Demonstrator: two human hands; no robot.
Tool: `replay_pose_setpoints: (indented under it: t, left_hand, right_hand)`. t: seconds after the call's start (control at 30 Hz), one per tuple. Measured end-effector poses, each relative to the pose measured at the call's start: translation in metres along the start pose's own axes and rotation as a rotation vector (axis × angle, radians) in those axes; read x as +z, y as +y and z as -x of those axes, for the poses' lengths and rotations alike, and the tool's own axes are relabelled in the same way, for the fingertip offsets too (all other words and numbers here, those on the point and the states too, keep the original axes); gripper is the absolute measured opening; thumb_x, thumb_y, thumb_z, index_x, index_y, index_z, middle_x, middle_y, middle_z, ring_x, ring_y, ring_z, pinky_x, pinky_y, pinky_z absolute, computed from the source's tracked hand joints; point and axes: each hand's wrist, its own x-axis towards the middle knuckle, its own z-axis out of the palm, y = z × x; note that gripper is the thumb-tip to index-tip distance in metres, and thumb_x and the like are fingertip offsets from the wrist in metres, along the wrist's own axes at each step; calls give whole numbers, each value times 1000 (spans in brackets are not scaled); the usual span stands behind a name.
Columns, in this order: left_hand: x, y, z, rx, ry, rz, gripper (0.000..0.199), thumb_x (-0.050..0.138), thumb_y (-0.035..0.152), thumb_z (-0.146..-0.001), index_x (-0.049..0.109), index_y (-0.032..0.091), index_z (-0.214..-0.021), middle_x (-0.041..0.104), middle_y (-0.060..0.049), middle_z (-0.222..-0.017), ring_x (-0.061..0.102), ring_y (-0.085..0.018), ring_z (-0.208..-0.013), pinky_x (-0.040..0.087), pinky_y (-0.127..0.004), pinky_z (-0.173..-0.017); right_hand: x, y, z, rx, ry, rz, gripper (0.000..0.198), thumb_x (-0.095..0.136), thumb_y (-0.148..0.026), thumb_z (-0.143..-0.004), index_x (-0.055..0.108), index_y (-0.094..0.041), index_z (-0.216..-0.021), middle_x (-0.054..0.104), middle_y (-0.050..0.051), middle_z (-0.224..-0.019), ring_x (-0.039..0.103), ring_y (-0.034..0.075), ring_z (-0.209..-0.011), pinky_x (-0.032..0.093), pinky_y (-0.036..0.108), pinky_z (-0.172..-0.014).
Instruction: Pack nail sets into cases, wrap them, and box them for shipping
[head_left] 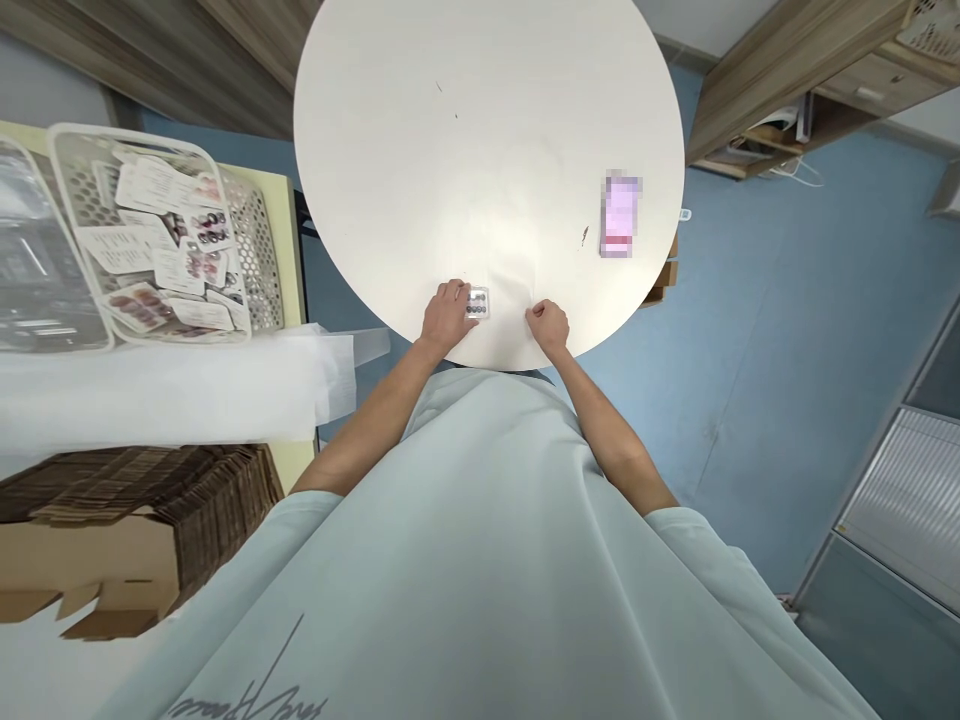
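My left hand grips the left edge of a small clear pack near the table's front edge, its thumb below and fingers above. Rows of dark, shiny oval pieces that look like press-on nails show inside the pack. To the right, my right hand is closed in a pinch low over the table. A faint, see-through plastic film seems to lie between the two hands, reaching the right fingertips. Its outline is hard to make out against the white round table.
A pixelated pink-purple object lies at the table's right. Left of the table, a white basket holds several carded nail sets beside clear plastic containers. White wrapping sheets and stacked flattened cardboard boxes are nearer me.
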Motion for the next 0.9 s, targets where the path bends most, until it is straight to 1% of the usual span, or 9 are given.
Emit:
replay_pose_setpoints:
  t: [0.13,0.23,0.3,0.4,0.5,0.63,0.73,0.8,0.9]
  left_hand:
    - [8,13,9,-10,-70,-174,67,73,53,-106,55,17,-159,53,-21,-168,46,-40,-152,47,-51,-114]
    - [13,17,13,-19,-94,-247,77,72,44,-107,43,14,-172,47,-24,-175,44,-43,-155,46,-52,-118]
    - [13,15,13,-9,-98,-255,82,71,40,-105,39,12,-175,46,-25,-177,44,-44,-157,47,-53,-120]
    - [11,5,13,32,-101,-237,83,69,31,-102,38,12,-177,46,-24,-177,45,-44,-159,50,-56,-123]
    - [11,-4,12,73,-82,-199,83,67,29,-99,40,14,-176,48,-23,-177,45,-45,-161,49,-59,-127]
    - [14,-8,12,95,-48,-150,84,68,29,-97,41,13,-175,48,-23,-178,44,-45,-163,45,-61,-132]
    - [15,-11,15,100,-8,-85,86,73,29,-95,42,13,-174,46,-23,-180,44,-44,-165,43,-60,-135]
    - [14,-14,19,59,53,-7,82,71,28,-97,44,16,-173,49,-22,-178,50,-42,-161,46,-57,-133]
    - [15,-21,23,-82,139,157,65,63,26,-102,52,19,-166,62,-21,-164,70,-36,-139,56,-54,-123]
  right_hand:
    - [-8,7,-4,6,27,-73,7,64,-28,-102,69,-24,-104,82,9,-118,77,28,-105,59,39,-93]
    - [-13,14,-5,44,5,-165,21,72,-32,-99,68,-23,-118,81,7,-118,79,23,-86,60,38,-90]
    - [-15,17,-5,57,-16,-191,24,73,-34,-99,68,-22,-120,82,7,-116,78,21,-79,60,38,-89]
    - [-16,17,1,5,-7,-174,12,67,-34,-104,69,-22,-108,82,8,-116,80,23,-91,60,37,-91]
    - [-15,8,12,-116,20,-127,14,65,-35,-106,69,-23,-102,83,9,-114,78,26,-105,59,38,-94]
    - [-7,-17,27,-272,-15,-33,14,64,-36,-109,70,-24,-103,82,6,-110,75,25,-102,58,38,-92]
    - [5,-39,32,-388,-65,31,13,65,-33,-110,70,-24,-102,79,7,-113,73,25,-103,57,38,-91]
    - [16,-52,31,-446,-98,75,13,65,-32,-110,71,-23,-102,77,8,-114,71,26,-107,57,38,-91]
    - [31,-66,27,-473,-142,139,14,65,-31,-111,72,-23,-101,75,9,-115,69,28,-114,58,39,-93]
